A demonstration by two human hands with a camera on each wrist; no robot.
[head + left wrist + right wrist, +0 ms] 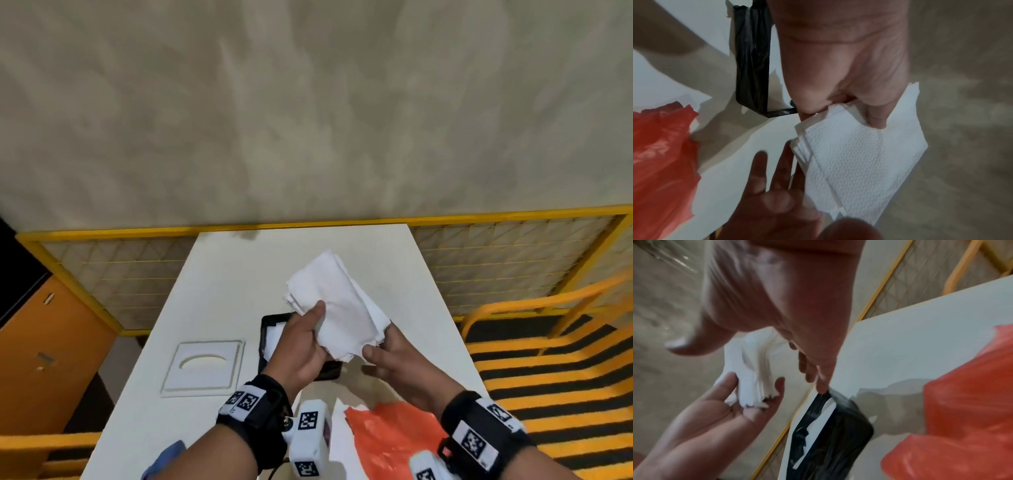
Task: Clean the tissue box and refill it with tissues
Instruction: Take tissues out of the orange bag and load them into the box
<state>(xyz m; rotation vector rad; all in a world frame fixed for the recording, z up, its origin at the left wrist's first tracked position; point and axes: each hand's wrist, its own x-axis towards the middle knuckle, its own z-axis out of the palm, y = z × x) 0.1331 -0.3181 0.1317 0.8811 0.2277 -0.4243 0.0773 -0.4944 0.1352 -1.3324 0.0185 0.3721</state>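
Note:
My left hand [317, 323] pinches a stack of white tissues [337, 301] between thumb and fingers and holds it up above the table. In the left wrist view the tissue stack [859, 159] fans out below that hand [842, 113]. My right hand [380, 346] is open, and its straight, spread fingers [781, 162] touch the stack's lower edge. The black tissue box [272, 334] lies open on the table under both hands, partly hidden by them. Its white lid [205, 363], with an oval slot, lies flat to the left of the box.
An orange plastic bag [387, 435] lies on the white table [222, 274] near the front edge, below my right wrist. A blue object [164, 459] shows at the front left. Yellow railings and an orange cabinet [41, 342] surround the table.

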